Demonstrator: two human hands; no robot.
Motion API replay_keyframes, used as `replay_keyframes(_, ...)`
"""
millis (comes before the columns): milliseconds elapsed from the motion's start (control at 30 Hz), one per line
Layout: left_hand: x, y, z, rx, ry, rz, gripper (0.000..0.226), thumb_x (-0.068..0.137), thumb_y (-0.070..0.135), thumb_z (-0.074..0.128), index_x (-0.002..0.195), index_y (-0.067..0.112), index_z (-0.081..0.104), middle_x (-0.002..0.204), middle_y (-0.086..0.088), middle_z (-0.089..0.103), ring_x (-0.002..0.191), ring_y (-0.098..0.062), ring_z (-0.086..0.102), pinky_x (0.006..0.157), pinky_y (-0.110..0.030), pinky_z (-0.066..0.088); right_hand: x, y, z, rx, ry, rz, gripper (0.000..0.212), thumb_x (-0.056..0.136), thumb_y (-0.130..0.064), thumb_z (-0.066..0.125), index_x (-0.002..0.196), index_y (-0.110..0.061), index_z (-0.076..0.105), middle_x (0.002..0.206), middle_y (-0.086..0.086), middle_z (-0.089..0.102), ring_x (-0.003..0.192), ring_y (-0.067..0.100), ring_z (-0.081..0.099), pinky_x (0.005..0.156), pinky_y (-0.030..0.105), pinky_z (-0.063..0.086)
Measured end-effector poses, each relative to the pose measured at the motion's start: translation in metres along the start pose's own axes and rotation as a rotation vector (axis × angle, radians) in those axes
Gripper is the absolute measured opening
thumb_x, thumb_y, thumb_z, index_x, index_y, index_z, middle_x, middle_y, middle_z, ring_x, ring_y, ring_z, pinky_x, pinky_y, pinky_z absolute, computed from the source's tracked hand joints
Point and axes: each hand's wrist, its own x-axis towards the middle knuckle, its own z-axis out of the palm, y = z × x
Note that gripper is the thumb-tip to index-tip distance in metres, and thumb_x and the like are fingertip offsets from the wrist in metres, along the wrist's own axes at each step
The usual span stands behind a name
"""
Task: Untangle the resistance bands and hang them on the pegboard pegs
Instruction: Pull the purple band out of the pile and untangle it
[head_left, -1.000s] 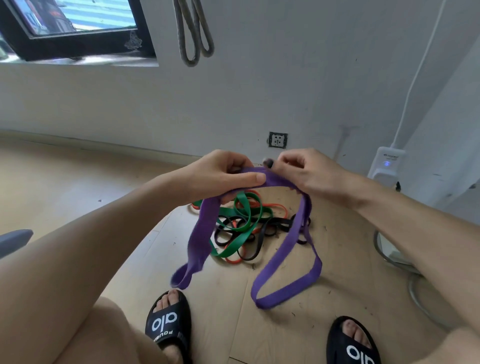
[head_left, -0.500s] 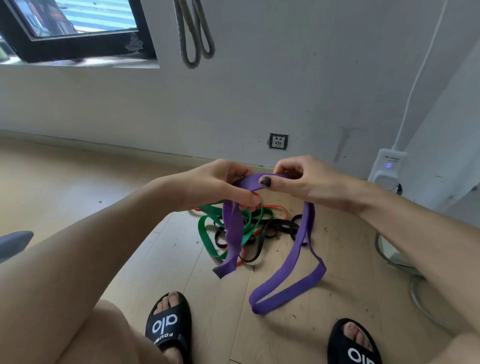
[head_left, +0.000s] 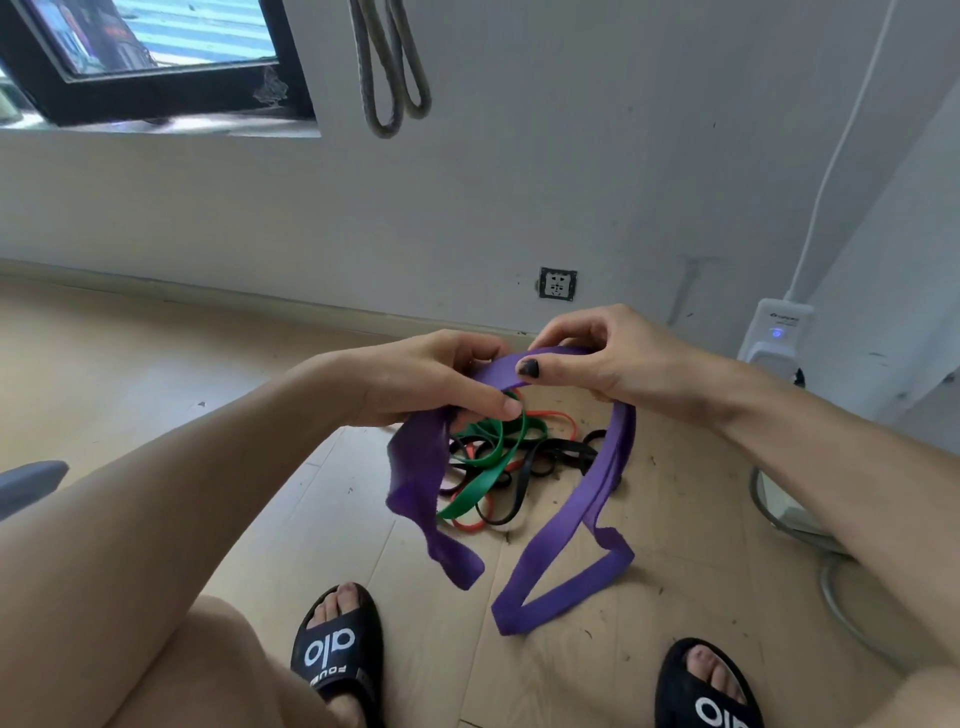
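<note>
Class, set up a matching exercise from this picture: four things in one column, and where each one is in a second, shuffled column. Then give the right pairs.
Things:
1. purple band
2. green band
3. grey band
4. socket

Places:
A. hanging high on the wall
B. set low in the wall, near the floor
C. held in the left hand and right hand
D. lying in the pile on the floor

Pairs: 1-C, 2-D, 3-A, 4-B
</note>
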Motion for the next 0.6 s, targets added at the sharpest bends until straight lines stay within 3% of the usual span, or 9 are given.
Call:
replay_keyframes(67, 0.0, 0.001, -0.001, -0.021, 0.007, 0.016, 0.013, 0.091, 0.015, 0.074, 0.095, 0.009, 0.063, 0.077, -0.015, 0.054, 0.064, -0.023, 0.05, 0.061, -0.028, 0.045, -0.001, -0.001, -0.001, -0.005, 0.014, 0.007, 0.022, 0.091, -0.035, 0.074, 0.093, -0.014, 0.078, 0.055, -0.017, 0.059, 0.048, -0.003, 0.051, 0.047, 0.007, 0.035)
replay_keyframes(133, 0.0, 0.002, 0.0, -0.035, -0.003, 0.029, 0.007, 0.095, 0.013, 0.069, 0.098, 0.009, 0.064, 0.081, -0.013, 0.06, 0.07, -0.022, 0.057, 0.061, -0.025, 0.051, -0.002, -0.001, -0.001, 0.013, 0.017, 0.023, 0.024, 0.09, -0.039, 0.074, 0.091, -0.015, 0.079, 0.053, -0.015, 0.057, 0.047, -0.001, 0.048, 0.048, 0.009, 0.033)
replay_keyframes(300, 0.003, 0.004, 0.003, 0.004, -0.006, 0.06, 0.019, 0.092, 0.004, 0.071, 0.109, 0.011, 0.066, 0.096, -0.006, 0.073, 0.086, -0.024, 0.071, 0.077, -0.032, 0.06, -0.001, -0.001, 0.002, 0.156, -0.053, 0.034, 0.045, 0.083, -0.049, 0.077, 0.093, -0.005, 0.076, 0.079, 0.012, 0.069, 0.071, 0.023, 0.06, 0.066, 0.033, 0.047)
replay_keyframes(433, 0.005, 0.004, 0.001, 0.086, 0.023, 0.04, 0.046, 0.084, 0.026, 0.079, 0.123, 0.008, 0.061, 0.118, -0.024, 0.069, 0.105, -0.047, 0.067, 0.095, -0.056, 0.057, 0.003, -0.001, 0.004, 0.181, 0.002, 0.068, 0.039, 0.081, -0.045, 0.078, 0.084, -0.006, 0.074, 0.075, 0.01, 0.068, 0.066, 0.019, 0.06, 0.058, 0.024, 0.046)
replay_keyframes(533, 0.003, -0.005, -0.007, 0.056, -0.011, -0.031, 0.059, 0.085, 0.05, 0.07, 0.128, 0.01, 0.059, 0.124, -0.022, 0.065, 0.114, -0.042, 0.064, 0.103, -0.053, 0.051, 0.004, 0.006, -0.005, 0.174, 0.09, 0.077, 0.027, 0.083, -0.035, 0.082, 0.081, -0.01, 0.071, 0.068, 0.007, 0.058, 0.062, 0.016, 0.05, 0.056, 0.023, 0.038)
replay_keyframes(600, 0.003, -0.012, -0.011, 0.073, -0.012, -0.041, 0.057, 0.091, 0.05, 0.066, 0.127, 0.006, 0.058, 0.114, -0.022, 0.067, 0.102, -0.045, 0.062, 0.094, -0.047, 0.054, 0.002, 0.009, -0.01, 0.13, 0.133, 0.088, 0.024, 0.089, -0.03, 0.077, 0.08, -0.009, 0.069, 0.058, -0.003, 0.053, 0.052, 0.006, 0.046, 0.051, 0.016, 0.035)
